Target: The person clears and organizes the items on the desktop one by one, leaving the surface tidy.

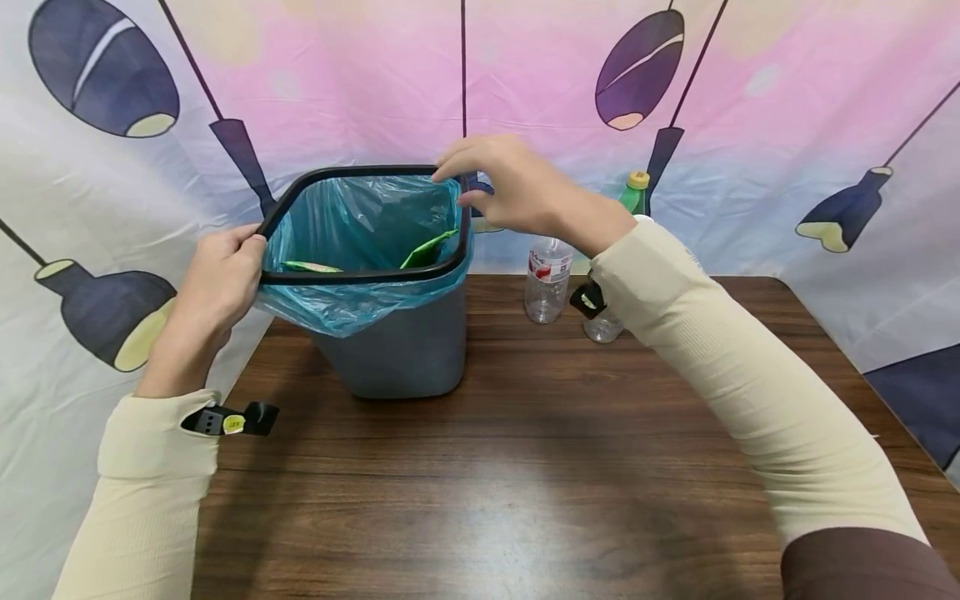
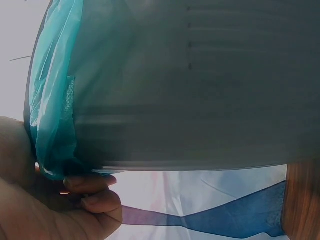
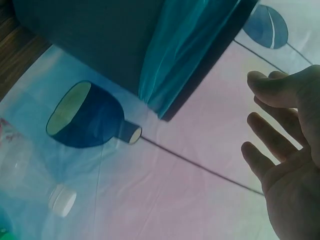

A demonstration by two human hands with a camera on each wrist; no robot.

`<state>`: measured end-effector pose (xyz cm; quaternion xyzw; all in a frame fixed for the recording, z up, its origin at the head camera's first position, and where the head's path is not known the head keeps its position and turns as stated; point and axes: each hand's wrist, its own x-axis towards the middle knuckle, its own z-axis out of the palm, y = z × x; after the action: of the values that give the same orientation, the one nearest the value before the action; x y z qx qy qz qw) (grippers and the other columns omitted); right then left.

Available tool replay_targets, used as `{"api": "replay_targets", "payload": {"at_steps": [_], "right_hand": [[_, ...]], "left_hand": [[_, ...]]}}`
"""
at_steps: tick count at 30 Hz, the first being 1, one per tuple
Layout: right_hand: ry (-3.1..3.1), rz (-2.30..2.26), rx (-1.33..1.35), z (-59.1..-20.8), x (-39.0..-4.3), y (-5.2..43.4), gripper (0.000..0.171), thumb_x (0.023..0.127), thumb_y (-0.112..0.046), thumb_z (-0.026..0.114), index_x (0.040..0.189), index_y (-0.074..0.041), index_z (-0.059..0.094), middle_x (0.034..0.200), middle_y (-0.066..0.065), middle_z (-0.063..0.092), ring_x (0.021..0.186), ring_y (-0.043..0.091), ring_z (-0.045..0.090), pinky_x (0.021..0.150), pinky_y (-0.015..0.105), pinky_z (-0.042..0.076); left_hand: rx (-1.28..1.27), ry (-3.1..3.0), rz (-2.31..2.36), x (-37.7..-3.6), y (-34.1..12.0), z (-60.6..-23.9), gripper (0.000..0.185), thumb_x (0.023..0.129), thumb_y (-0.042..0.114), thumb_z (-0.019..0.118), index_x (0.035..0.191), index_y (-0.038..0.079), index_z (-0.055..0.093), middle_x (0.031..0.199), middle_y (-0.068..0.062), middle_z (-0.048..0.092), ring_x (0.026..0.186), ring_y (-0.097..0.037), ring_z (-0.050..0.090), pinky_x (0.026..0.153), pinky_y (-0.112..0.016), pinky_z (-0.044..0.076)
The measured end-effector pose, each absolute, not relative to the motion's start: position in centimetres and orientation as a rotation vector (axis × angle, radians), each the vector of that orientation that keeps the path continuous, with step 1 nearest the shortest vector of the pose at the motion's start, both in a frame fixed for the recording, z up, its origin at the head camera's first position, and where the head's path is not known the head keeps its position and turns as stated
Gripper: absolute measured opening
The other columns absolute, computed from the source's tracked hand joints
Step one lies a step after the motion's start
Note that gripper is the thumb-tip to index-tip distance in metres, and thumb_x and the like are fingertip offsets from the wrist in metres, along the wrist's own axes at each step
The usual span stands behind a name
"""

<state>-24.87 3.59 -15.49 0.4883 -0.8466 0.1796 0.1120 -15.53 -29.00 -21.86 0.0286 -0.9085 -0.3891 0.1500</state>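
Note:
A grey trash bin (image 1: 405,350) stands on the wooden table, lined with a blue plastic bag (image 1: 360,304) folded out over its sides. A black rim (image 1: 360,277) runs around the top over the bag. My left hand (image 1: 225,271) grips this rim at the left front corner, thumb on top; the left wrist view shows its curled fingers (image 2: 95,197) beneath the bag's edge. Near the back right corner hovers my right hand (image 1: 517,187), fingers loosely bent and apart from the rim in the right wrist view. Inside the bin lie green wrappers (image 1: 431,248), partly hidden by the front rim.
Right of the bin stands a clear plastic bottle (image 1: 546,283) with a red and white label. Another bottle, with a yellow cap (image 1: 638,180) and green label, is mostly hidden behind my right forearm. A printed cloth (image 1: 360,83) hangs behind the table (image 1: 510,450).

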Motion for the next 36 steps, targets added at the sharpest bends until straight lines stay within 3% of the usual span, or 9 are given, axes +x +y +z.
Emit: {"api": "replay_targets", "payload": {"at_steps": [13, 15, 18, 21, 25, 36], "right_hand": [[-2.404, 0.626, 1.31, -15.4, -25.5, 8.9, 0.032, 0.092, -0.001, 0.071, 0.124, 0.001, 0.069, 0.131, 0.016, 0.064, 0.131, 0.029, 0.053, 0.113, 0.034, 0.035], [-2.385, 0.62, 1.291, -15.5, -25.6, 9.8, 0.032, 0.091, -0.001, 0.073, 0.123, 0.001, 0.07, 0.129, 0.016, 0.065, 0.129, 0.029, 0.054, 0.113, 0.037, 0.036], [-2.371, 0.636, 1.247, -15.6, -25.6, 11.1, 0.032, 0.091, -0.002, 0.074, 0.122, 0.0, 0.071, 0.127, 0.015, 0.067, 0.128, 0.03, 0.055, 0.116, 0.051, 0.027], [-2.347, 0.662, 1.208, -15.8, -25.7, 12.3, 0.033, 0.089, -0.002, 0.076, 0.121, 0.0, 0.071, 0.124, 0.016, 0.068, 0.124, 0.031, 0.058, 0.114, 0.053, 0.03], [-2.325, 0.691, 1.15, -16.3, -25.9, 14.0, 0.036, 0.085, -0.002, 0.08, 0.12, 0.002, 0.071, 0.12, 0.017, 0.07, 0.117, 0.032, 0.061, 0.104, 0.041, 0.044], [-2.464, 0.897, 0.882, -17.9, -25.4, 18.3, 0.044, 0.086, -0.005, 0.081, 0.126, 0.003, 0.067, 0.125, 0.022, 0.066, 0.118, 0.039, 0.061, 0.104, 0.047, 0.045]], "left_hand": [[0.09, -2.618, -1.12, -15.6, -28.9, -21.8, 0.057, 0.107, 0.029, 0.024, 0.149, -0.002, 0.046, 0.124, -0.023, 0.051, 0.105, -0.027, 0.041, 0.081, -0.03, 0.032], [0.09, -2.623, -1.114, -15.6, -28.9, -21.8, 0.057, 0.107, 0.029, 0.023, 0.15, -0.001, 0.045, 0.125, -0.023, 0.051, 0.106, -0.027, 0.041, 0.081, -0.031, 0.032], [0.087, -2.627, -1.105, -15.5, -28.9, -21.8, 0.058, 0.107, 0.03, 0.023, 0.15, -0.001, 0.045, 0.124, -0.023, 0.051, 0.106, -0.028, 0.041, 0.082, -0.031, 0.033], [0.08, -2.622, -1.104, -15.4, -28.9, -21.8, 0.058, 0.106, 0.029, 0.023, 0.149, -0.002, 0.046, 0.122, -0.023, 0.052, 0.105, -0.027, 0.042, 0.081, -0.032, 0.033], [0.079, -2.617, -1.094, -15.4, -29.0, -21.8, 0.056, 0.106, 0.027, 0.024, 0.147, -0.003, 0.048, 0.119, -0.023, 0.053, 0.103, -0.028, 0.042, 0.08, -0.032, 0.033], [0.087, -2.616, -1.105, -15.6, -29.0, -21.8, 0.057, 0.107, 0.03, 0.025, 0.149, -0.002, 0.046, 0.123, -0.023, 0.053, 0.106, -0.026, 0.042, 0.083, -0.029, 0.032]]}}
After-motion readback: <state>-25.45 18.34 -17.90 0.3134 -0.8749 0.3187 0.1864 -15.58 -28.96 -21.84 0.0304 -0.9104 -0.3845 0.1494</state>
